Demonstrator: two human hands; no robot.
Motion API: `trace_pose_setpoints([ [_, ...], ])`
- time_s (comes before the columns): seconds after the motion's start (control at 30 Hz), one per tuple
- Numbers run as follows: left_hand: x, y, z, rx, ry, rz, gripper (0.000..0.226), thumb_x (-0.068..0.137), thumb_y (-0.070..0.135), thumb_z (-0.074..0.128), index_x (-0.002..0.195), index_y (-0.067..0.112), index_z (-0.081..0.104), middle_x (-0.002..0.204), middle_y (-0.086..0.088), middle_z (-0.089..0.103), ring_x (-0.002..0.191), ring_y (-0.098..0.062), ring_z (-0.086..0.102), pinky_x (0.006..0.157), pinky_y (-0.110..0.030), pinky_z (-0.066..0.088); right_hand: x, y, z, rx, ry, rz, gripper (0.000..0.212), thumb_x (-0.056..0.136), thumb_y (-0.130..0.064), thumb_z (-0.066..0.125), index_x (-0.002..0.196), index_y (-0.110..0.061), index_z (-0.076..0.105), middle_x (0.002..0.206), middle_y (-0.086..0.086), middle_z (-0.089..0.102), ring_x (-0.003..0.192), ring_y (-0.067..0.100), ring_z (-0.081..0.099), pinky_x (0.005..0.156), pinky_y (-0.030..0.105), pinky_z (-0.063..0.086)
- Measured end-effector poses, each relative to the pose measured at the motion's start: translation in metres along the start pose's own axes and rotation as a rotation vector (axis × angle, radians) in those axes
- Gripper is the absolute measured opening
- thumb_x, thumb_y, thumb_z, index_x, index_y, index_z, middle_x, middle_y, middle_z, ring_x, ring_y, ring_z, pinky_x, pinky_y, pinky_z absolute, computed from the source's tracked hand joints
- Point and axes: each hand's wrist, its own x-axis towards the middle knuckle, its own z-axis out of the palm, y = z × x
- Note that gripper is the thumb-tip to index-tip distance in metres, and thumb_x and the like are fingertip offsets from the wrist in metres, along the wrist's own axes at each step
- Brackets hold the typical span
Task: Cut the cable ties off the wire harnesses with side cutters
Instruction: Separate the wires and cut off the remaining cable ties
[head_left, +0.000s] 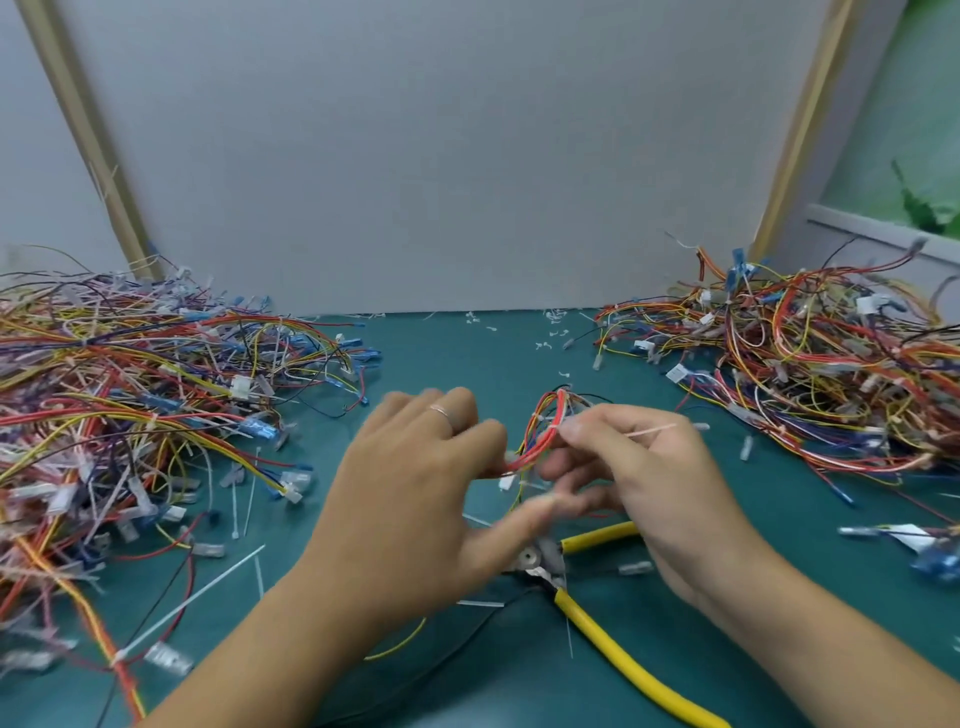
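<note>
A small wire harness (545, 431) of red, yellow and blue wires arches between my two hands above the green mat. My left hand (426, 499) grips its near end, fingers curled round the wires. My right hand (634, 467) pinches the harness at a white cable tie (652, 430), whose tail sticks out to the right over my fingers. The side cutters (597, 613), with yellow handles, lie on the mat below my hands, held by neither hand. Their jaws are partly hidden under my left thumb.
A big heap of harnesses (130, 415) fills the left side, another heap (810, 374) the right. Cut tie scraps (550, 332) litter the green mat (467, 364) near the grey back wall. Loose white ties (192, 603) lie at the front left.
</note>
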Motion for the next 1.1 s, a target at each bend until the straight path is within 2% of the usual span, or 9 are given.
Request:
trace_pose_setpoints([
  [0.1, 0.003, -0.002, -0.007, -0.167, 0.103, -0.233, 0.038, 0.091, 0.055, 0.051, 0.079, 0.021, 0.064, 0.084, 0.007, 0.057, 0.081, -0.014, 0.052, 0.071, -0.024, 0.035, -0.002, 0.002, 0.002, -0.038, -0.142, -0.043, 0.019, 0.096, -0.003, 0.056, 0.086, 0.000, 0.072, 0.071, 0.009, 0.070, 0.054, 0.014, 0.058, 0.043, 0.024, 0.051],
  [0.2, 0.006, -0.002, -0.003, -0.383, -0.021, -0.335, 0.020, 0.095, 0.041, 0.056, 0.092, 0.026, 0.070, 0.090, 0.016, 0.067, 0.088, 0.001, 0.059, 0.072, -0.014, 0.040, -0.001, 0.005, 0.003, -0.056, -0.200, -0.057, 0.016, 0.095, -0.004, 0.059, 0.092, -0.003, 0.075, 0.075, 0.007, 0.070, 0.054, 0.012, 0.057, 0.042, 0.023, 0.050],
  [0.33, 0.006, -0.007, 0.002, -0.686, -0.243, -0.444, 0.026, 0.096, 0.033, 0.056, 0.086, 0.018, 0.075, 0.081, -0.005, 0.073, 0.083, -0.027, 0.067, 0.076, -0.045, 0.052, -0.002, 0.006, 0.002, -0.143, -0.168, -0.072, 0.013, 0.091, -0.007, 0.067, 0.082, -0.006, 0.077, 0.067, 0.006, 0.068, 0.049, 0.015, 0.057, 0.040, 0.024, 0.049],
  [0.37, 0.006, -0.009, 0.002, -0.725, -0.248, -0.461, 0.024, 0.097, 0.029, 0.058, 0.086, 0.017, 0.076, 0.081, -0.007, 0.074, 0.084, -0.029, 0.067, 0.079, -0.046, 0.053, -0.002, 0.006, 0.001, -0.156, -0.142, -0.071, 0.013, 0.088, -0.009, 0.070, 0.077, -0.006, 0.076, 0.064, 0.007, 0.067, 0.047, 0.015, 0.057, 0.039, 0.024, 0.049],
  [0.53, 0.008, -0.006, 0.003, -0.903, -0.205, -0.587, 0.021, 0.093, 0.017, 0.063, 0.076, 0.016, 0.075, 0.077, -0.002, 0.075, 0.071, -0.007, 0.064, 0.067, -0.014, 0.048, -0.003, 0.005, 0.003, -0.106, -0.133, -0.049, 0.014, 0.088, -0.004, 0.069, 0.074, -0.004, 0.070, 0.059, 0.004, 0.062, 0.046, 0.016, 0.058, 0.039, 0.025, 0.049],
  [0.7, 0.007, -0.004, 0.005, -0.938, -0.176, -0.610, 0.023, 0.068, 0.037, 0.071, 0.073, 0.015, 0.072, 0.075, -0.022, 0.066, 0.065, -0.015, 0.055, 0.064, -0.029, 0.039, -0.008, 0.007, 0.006, -0.240, -0.186, -0.131, 0.016, 0.094, -0.010, 0.064, 0.078, -0.008, 0.066, 0.055, 0.002, 0.061, 0.040, 0.017, 0.053, 0.038, 0.024, 0.043],
  [0.8, 0.007, -0.005, 0.006, -0.941, -0.158, -0.626, 0.020, 0.070, 0.031, 0.067, 0.071, 0.012, 0.072, 0.073, -0.019, 0.069, 0.066, -0.016, 0.059, 0.067, -0.030, 0.044, -0.009, 0.007, 0.005, -0.266, -0.252, -0.111, 0.019, 0.096, -0.010, 0.059, 0.078, -0.010, 0.064, 0.050, 0.002, 0.055, 0.036, 0.012, 0.042, 0.038, 0.019, 0.034],
  [0.9, 0.006, -0.007, 0.008, -0.928, -0.152, -0.623, 0.020, 0.072, 0.028, 0.063, 0.070, 0.010, 0.070, 0.070, -0.013, 0.070, 0.065, -0.014, 0.060, 0.066, -0.026, 0.046, -0.009, 0.006, 0.006, -0.299, -0.318, -0.149, 0.020, 0.098, -0.006, 0.057, 0.078, -0.006, 0.060, 0.055, 0.004, 0.042, 0.048, 0.010, 0.031, 0.047, 0.019, 0.026],
  [1.1, 0.007, -0.009, 0.010, -0.924, -0.123, -0.633, 0.024, 0.072, 0.028, 0.062, 0.069, 0.005, 0.069, 0.065, -0.007, 0.070, 0.059, -0.010, 0.056, 0.058, -0.019, 0.042, -0.009, 0.003, 0.004, -0.295, -0.352, -0.192, 0.021, 0.096, -0.006, 0.059, 0.076, -0.012, 0.061, 0.062, 0.009, 0.039, 0.059, 0.016, 0.031, 0.054, 0.026, 0.026],
])
